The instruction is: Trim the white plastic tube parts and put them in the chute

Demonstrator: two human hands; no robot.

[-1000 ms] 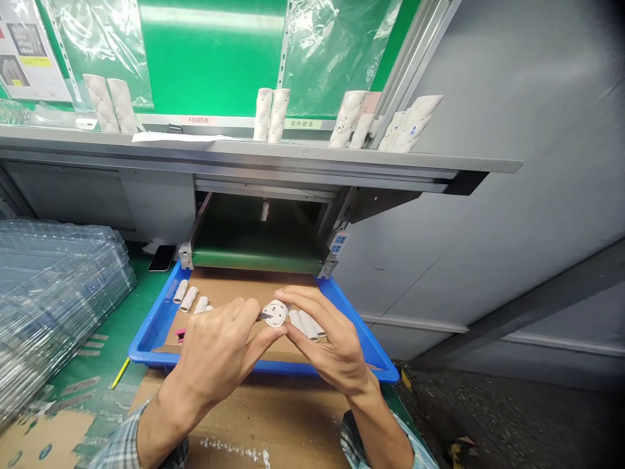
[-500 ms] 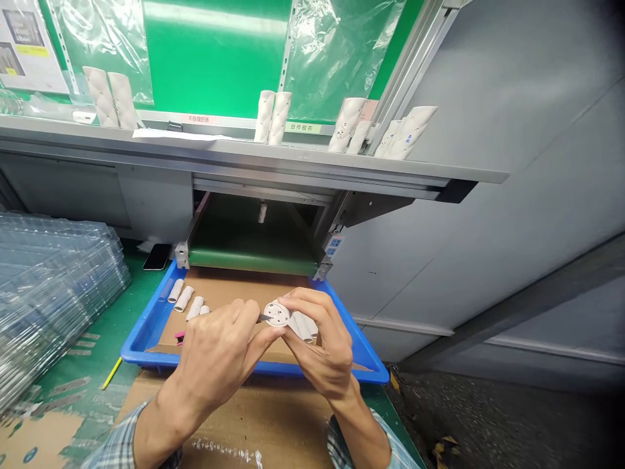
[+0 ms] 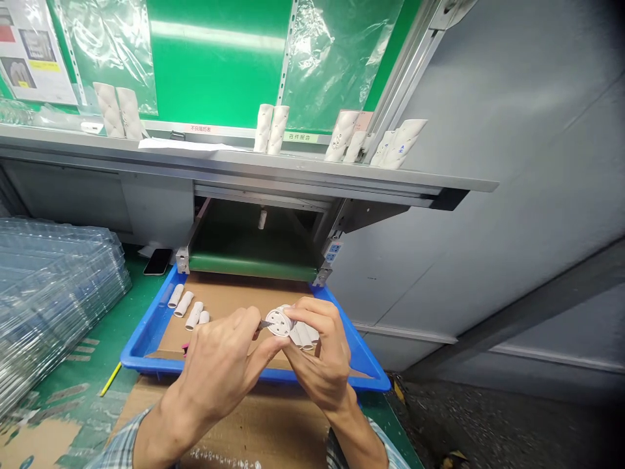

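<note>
Well, to my left rises the stack of clear, glossy plastic blister trays (image 3: 53,286), ridged and see-through. Straight ahead sits the shallow blue plastic tray (image 3: 146,332), smooth-walled and rectangular, lined with a flat brown cardboard sheet (image 3: 229,296). At the sheet's left end lie short white matte plastic tubes (image 3: 188,311) side by side, their long axes running away from me and a little to the right. Over the tray's near edge, my right hand (image 3: 319,361) pinches a small round white plastic cap (image 3: 279,320) between thumb and curled fingers, closed snugly on its rim. The cap's flat, holed face is turned up toward me and slightly left; it is round, so I can make out no long axis. My left hand (image 3: 219,368) is clenched around a thin metal-tipped tool (image 3: 266,324) — its point aims right and touches the cap's left edge.
</note>
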